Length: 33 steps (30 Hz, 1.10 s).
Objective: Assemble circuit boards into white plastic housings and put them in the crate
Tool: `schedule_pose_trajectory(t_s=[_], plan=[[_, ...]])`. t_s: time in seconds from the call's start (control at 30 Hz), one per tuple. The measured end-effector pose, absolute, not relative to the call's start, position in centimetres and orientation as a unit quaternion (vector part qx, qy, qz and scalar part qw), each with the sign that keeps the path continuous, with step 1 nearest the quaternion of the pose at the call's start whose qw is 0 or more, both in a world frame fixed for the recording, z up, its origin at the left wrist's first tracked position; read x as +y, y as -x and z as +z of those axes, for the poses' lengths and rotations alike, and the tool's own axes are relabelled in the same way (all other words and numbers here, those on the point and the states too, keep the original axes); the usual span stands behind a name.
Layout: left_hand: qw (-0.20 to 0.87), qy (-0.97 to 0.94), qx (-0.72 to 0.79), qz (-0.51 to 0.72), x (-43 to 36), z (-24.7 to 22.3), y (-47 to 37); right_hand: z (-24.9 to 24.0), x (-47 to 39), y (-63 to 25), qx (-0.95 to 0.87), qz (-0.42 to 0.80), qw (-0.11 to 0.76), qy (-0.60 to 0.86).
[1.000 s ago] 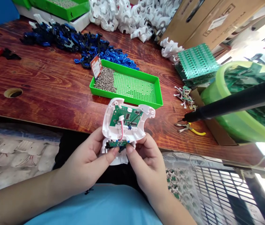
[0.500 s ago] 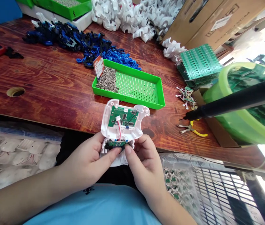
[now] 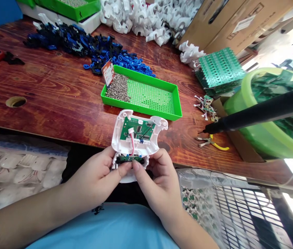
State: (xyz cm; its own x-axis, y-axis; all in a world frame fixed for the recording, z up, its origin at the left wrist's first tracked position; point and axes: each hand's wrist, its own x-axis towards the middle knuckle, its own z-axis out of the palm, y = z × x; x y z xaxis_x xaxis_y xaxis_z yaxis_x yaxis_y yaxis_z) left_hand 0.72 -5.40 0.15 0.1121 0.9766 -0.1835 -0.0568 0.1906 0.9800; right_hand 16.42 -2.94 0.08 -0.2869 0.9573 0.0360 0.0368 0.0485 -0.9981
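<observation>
Between my hands is an opened white plastic housing, shaped like a game controller shell. A green circuit board lies inside its far part, and a red and white wire with a white plug runs over it toward me. Nearer to me a narrow small circuit board sits in the near part of the housing. My left hand grips the housing's left side, its thumb on the small board. My right hand holds the right side, thumb pressing the board's near edge. Fingers beneath are hidden.
Behind the housing lies a green tray with screws. A black electric screwdriver juts in from the right above yellow-handled pliers. Further back are blue and black parts, white shells, stacked green boards and a cardboard box.
My right thumb has slid left along the small board, close beside my left thumb. The housing has tilted slightly. Both hands keep their hold.
</observation>
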Motion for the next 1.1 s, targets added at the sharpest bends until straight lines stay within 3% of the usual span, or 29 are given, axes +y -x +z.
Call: schedule_pose_trajectory(t_s=[0.33, 0.73, 0.93, 1.1], plan=[[0.611, -0.422, 0.512, 0.431, -5.2, 0.5, 0.1, 0.5, -2.9, -16.7, -0.626, 0.541, 0.354, 0.436], [0.603, -0.452, 0.519, 0.404, -5.5, 1.0, 0.2, -0.2, -2.8, -16.8, -0.582, 0.597, 0.373, 0.408], [0.55, -0.532, 0.514, 0.388, -5.9, 1.3, 0.4, 0.8, -3.1, -17.1, -0.556, 0.644, 0.37, 0.373], [0.582, -0.509, 0.5, 0.39, -6.1, 1.0, 0.4, 1.3, -3.0, -17.3, -0.573, 0.642, 0.357, 0.362]])
